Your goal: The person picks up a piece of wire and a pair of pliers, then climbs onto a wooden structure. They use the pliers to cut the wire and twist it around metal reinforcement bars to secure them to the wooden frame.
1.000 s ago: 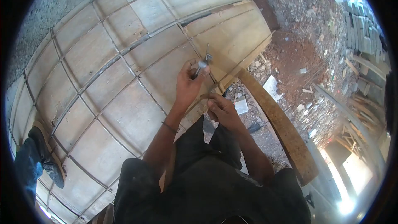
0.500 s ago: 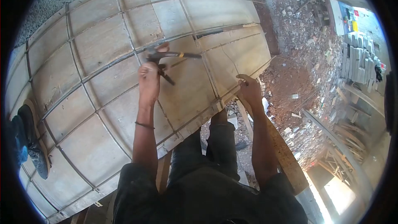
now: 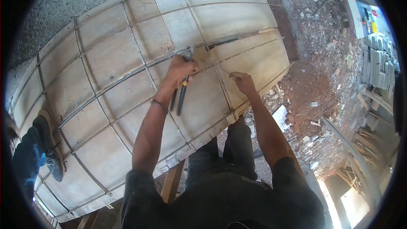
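Observation:
My left hand [image 3: 179, 71] is closed around pincers [image 3: 183, 91] with black handles and yellow bands. Their metal head points up, away from me, and both handles hang below the hand. To the right, my right hand [image 3: 243, 83] pinches the end of a thin tie wire [image 3: 224, 72], which runs up and left toward the rebar. Beneath both hands lies a grid of steel rebar [image 3: 223, 85] over pale formwork panels [image 3: 197, 110]. Exactly where the wire meets the bars is too fine to make out.
Another person's shoe [image 3: 50, 148] rests on the panels at the far left. A gap [image 3: 222, 42] shows between panels beyond my hands. Past the right edge lies rubble-strewn ground [image 3: 313, 72], with stacked grey blocks [image 3: 377, 65] and loose timber [image 3: 369, 144].
The pincers have swung so their handles point toward me and lie closer together. My left hand has moved right and my right hand slightly left, bringing them nearer. The view has shifted slightly.

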The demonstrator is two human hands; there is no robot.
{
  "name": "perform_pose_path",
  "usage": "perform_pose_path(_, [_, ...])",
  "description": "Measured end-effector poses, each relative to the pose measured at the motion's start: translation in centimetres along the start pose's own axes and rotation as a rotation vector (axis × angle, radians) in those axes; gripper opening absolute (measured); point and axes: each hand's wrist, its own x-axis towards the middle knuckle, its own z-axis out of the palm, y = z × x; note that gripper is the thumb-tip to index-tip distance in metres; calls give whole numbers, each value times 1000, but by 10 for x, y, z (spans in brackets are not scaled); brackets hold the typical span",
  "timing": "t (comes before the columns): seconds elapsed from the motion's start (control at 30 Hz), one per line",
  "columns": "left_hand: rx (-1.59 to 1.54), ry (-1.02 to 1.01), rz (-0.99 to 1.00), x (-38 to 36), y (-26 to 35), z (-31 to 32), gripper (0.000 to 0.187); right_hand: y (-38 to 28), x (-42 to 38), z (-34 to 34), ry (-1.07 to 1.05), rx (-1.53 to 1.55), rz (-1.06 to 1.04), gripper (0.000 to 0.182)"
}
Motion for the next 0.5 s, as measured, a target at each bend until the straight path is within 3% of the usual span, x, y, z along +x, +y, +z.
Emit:
perform_pose_path(0.03, [253,31,4,13,3,3,19,4,8,0,-1,11,2,16])
perform_pose_path(0.13, [540,-32,139,37,21,12,20,13,17,-1,-125,82,95,17])
perform_pose_path(0.33, [589,-90,48,69,27,43,23,38,16,-7,-140,199,109,18])
perform_pose_path(0.5, [599,-127,105,98,-2,54,27,38,17,-10,-232,348,270,20])
